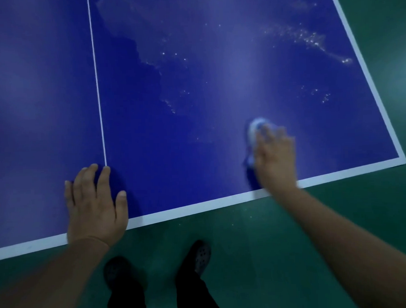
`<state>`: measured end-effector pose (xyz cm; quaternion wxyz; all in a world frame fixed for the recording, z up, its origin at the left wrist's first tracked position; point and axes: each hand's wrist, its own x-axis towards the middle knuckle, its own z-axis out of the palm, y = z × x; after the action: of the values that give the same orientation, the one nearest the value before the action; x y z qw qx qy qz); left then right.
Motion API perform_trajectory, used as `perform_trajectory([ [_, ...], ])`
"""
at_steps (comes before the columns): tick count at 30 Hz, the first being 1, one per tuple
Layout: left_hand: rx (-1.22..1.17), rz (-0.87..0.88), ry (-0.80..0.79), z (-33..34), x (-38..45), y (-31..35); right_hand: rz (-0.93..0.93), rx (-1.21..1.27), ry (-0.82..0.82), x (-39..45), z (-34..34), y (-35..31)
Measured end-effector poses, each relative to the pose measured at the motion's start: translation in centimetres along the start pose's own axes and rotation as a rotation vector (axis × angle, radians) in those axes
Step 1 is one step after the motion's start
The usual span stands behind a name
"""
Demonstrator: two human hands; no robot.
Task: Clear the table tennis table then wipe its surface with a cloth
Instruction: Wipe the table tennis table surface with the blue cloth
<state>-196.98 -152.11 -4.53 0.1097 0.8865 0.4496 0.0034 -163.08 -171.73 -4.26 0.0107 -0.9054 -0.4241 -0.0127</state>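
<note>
Table tennis table (196, 131): blue top with white border, filling the upper and middle frame; its near edge ran diagonally from lower left up to a corner at the right. A thin white centre line (97, 83) ran from the top edge, left of centre, down to the near left hand. Pale wet streaks and bright droplets (308, 38) lay scattered over the right half, densest toward the upper right.

Left hand (95, 208): lower left of centre, palm down and flat on the table just inside the near border, fingers straight and spread, holding nothing. The index fingertip lay at the lower end of the centre line.

Right hand (274, 156): right of centre, blurred, laid over the cloth near the table's near right corner. Fingers looked extended and pressing down rather than wrapped round it, though the blur left this uncertain.

Cloth (254, 131): small, whitish-blue, bunched, lying on the table surface under the right hand's fingers and showing at their upper-left side, inside the border and well right of the centre line.

Floor (258, 244): green, filling the lower frame and the right margin.

Shoes (202, 255): two dark perforated clogs on the floor at lower centre, with dark trouser legs (126, 301) above them.
</note>
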Motion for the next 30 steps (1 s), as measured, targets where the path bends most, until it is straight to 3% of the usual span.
perform_trajectory([
  [3,-0.004,-0.001,-0.007,-0.2,-0.1,0.0,0.548,0.032,0.001,1.7,-1.0,5.9],
  [5,0.004,0.005,-0.008,-0.3,0.0,0.1,0.687,0.091,0.044,0.7,-0.9,3.4],
  [6,0.009,0.005,-0.011,-0.3,0.0,0.1,0.631,0.092,0.06,-0.1,-0.5,0.7],
  [8,0.007,0.0,-0.018,-0.3,0.0,0.1,0.345,0.117,0.067,-1.3,0.3,-6.3],
  [11,0.008,0.004,-0.019,-0.3,-0.1,0.0,-0.416,0.143,0.003,-2.9,1.2,-15.7],
  [13,0.008,0.008,-0.022,-0.2,0.0,-0.1,-0.711,0.104,-0.065,1.2,0.8,-15.3],
  [14,0.009,0.011,-0.027,-0.1,0.1,-0.1,-0.65,0.066,-0.039,4.3,0.4,-13.5],
  [15,0.009,0.012,-0.033,0.0,0.1,-0.1,-0.457,0.058,-0.008,7.6,0.0,-11.0],
  [18,0.008,0.001,-0.047,0.0,0.0,-0.1,0.352,0.023,0.06,14.8,-1.1,-1.0],
  [20,0.013,0.003,-0.053,-0.1,0.0,0.0,0.628,0.105,0.038,14.5,-1.3,0.4],
  [21,0.015,0.003,-0.054,-0.1,0.1,0.0,0.561,0.082,0.041,13.1,-0.9,-1.4],
  [22,0.019,-0.001,-0.058,0.0,0.1,0.0,0.376,0.063,0.053,11.2,-0.2,-3.8],
  [25,0.041,-0.011,-0.066,0.1,0.1,0.1,-0.379,0.081,0.017,4.7,1.5,-10.4],
  [26,0.047,-0.01,-0.069,0.1,0.2,0.1,-0.517,0.084,0.009,3.8,1.5,-10.6],
  [27,0.047,-0.009,-0.071,0.1,0.2,0.0,-0.549,0.077,0.019,4.5,1.1,-9.1],
  [28,0.044,-0.009,-0.071,0.1,0.2,-0.1,-0.44,0.052,0.047,6.3,0.6,-6.8],
  [30,0.046,-0.014,-0.072,0.0,0.3,0.0,-0.009,0.0,0.049,10.3,-0.7,-1.3],
])
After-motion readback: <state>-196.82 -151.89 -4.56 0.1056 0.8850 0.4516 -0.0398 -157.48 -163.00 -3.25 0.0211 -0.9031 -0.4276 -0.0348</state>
